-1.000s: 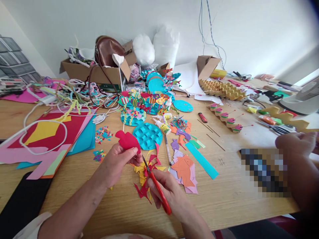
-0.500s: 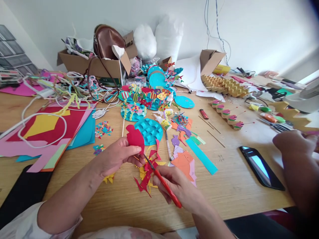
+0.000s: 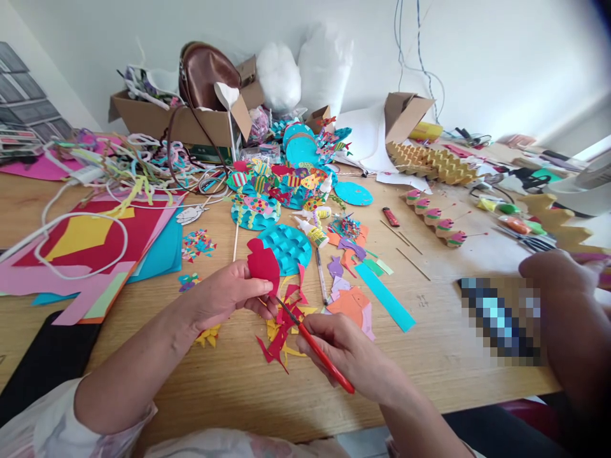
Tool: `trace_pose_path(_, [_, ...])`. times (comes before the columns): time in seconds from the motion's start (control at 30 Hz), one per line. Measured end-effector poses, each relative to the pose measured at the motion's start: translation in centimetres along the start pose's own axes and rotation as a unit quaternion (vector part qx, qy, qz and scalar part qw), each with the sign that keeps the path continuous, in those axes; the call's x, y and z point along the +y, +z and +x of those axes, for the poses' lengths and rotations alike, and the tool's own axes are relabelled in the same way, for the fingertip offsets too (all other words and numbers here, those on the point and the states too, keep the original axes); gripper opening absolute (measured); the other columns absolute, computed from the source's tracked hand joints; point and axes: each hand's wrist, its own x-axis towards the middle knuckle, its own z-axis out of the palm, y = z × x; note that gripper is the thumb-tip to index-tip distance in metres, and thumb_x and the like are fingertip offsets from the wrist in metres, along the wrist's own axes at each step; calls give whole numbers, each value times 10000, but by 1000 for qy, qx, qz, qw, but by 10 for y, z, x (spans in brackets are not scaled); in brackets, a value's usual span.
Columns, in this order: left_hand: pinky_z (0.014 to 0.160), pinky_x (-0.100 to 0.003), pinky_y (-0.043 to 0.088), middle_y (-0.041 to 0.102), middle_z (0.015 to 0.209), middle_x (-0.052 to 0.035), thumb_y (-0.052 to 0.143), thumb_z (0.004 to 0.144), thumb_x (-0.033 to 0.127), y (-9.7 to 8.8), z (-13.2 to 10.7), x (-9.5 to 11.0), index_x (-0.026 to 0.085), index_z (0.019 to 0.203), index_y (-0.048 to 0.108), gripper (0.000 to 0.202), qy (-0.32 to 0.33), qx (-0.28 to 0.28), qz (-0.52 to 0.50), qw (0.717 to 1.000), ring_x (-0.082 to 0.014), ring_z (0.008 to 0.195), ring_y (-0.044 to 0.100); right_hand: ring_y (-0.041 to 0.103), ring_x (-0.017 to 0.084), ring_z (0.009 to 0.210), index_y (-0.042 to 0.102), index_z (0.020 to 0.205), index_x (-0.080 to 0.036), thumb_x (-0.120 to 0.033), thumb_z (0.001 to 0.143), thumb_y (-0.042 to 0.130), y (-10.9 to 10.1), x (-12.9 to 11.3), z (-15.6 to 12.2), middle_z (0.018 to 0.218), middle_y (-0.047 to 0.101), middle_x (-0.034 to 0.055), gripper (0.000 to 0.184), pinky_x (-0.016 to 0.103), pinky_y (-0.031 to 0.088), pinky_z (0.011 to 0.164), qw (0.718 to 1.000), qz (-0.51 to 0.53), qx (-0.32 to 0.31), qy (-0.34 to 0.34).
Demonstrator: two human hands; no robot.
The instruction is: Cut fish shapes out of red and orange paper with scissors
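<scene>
My left hand point(image 3: 229, 294) pinches a red paper cut-out point(image 3: 263, 263) and holds it upright above the wooden table point(image 3: 429, 375). My right hand point(image 3: 351, 356) grips red-handled scissors point(image 3: 315, 348), whose blades point up-left to the lower edge of the red paper. Red and yellow paper scraps point(image 3: 281, 327) lie on the table under both hands. A teal woven paper disc point(image 3: 287, 247) sits just beyond the red paper.
Another person's hand point(image 3: 561, 280) is at the right edge beside a blurred phone point(image 3: 501, 318). Coloured paper sheets point(image 3: 90, 248) and a white cord lie left. Cardboard boxes point(image 3: 176, 124), decorated teal discs, glue bottles, a lighter point(image 3: 390, 217), skewers and egg-carton pieces crowd the back.
My left hand has turned the red paper and lifted it slightly. My right hand with the scissors has shifted right and a little down. The view has tilted a bit.
</scene>
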Motion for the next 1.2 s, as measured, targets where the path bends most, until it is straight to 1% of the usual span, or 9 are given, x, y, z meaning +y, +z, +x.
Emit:
trace_pose_path(0.1, [534,-200,539,712,614,-26,685,682,206,1,0,1,138,686,674,69,-2,-2,0,1000,-119,555,651,294,93,512,388,602,-191,-421,919,444,-2,0,-2,562,360,-53,395,217,232,444,1000,-27,0,-7])
trace_pose_path(0.2, [529,-199,537,708,606,-21,685,678,203,1,0,0,139,677,673,65,-2,-1,2,1000,-115,545,645,306,94,515,381,602,-191,-389,928,430,-3,-1,-3,563,368,-52,384,218,242,453,999,-45,-3,-14])
trace_pose_path(0.47, [543,-204,535,711,622,-24,672,695,204,-1,0,-3,141,698,673,63,-5,-11,2,1000,-119,562,650,314,94,515,376,608,-190,-368,933,425,-5,-1,-3,563,371,-53,374,216,247,457,997,-69,-8,-18])
trace_pose_path(0.67, [534,-206,525,705,608,-22,683,681,208,0,-1,-3,141,683,663,71,-10,-5,3,1000,-119,550,644,329,94,525,377,618,-189,-357,932,431,-6,0,-3,578,390,-50,361,210,254,462,996,-80,-11,-24])
trace_pose_path(0.93, [536,-230,507,694,612,-33,702,657,246,-1,2,-3,134,681,663,121,-15,-2,10,1000,-129,544,630,320,90,515,367,611,-188,-305,932,426,-6,1,-1,563,368,-56,346,215,242,458,995,-101,-5,-26])
trace_pose_path(1.03, [561,-242,503,693,626,-34,690,676,255,-1,0,-3,140,681,664,118,-11,11,25,1000,-134,567,630,321,93,521,390,624,-187,-312,935,425,-5,2,-1,569,380,-53,336,220,248,462,995,-100,-8,-24])
trace_pose_path(1.1, [589,-248,503,687,638,-27,688,680,259,0,-1,-3,146,675,664,115,2,27,37,999,-138,601,628,328,93,521,399,624,-186,-318,931,440,-6,3,-2,569,392,-51,336,221,251,461,995,-93,-11,-21])
trace_pose_path(1.17, [621,-254,500,682,655,-15,692,673,262,0,-2,-4,153,676,665,112,24,52,42,997,-138,627,618,336,92,510,395,604,-187,-355,918,468,-4,6,-3,556,390,-50,363,219,249,447,998,-59,-5,-14])
trace_pose_path(1.2, [632,-255,496,680,662,-9,693,673,264,0,-3,-5,158,682,667,110,35,66,42,996,-135,633,610,340,90,497,396,599,-188,-387,907,484,-3,7,-4,546,381,-52,377,215,247,435,1000,-21,4,-8])
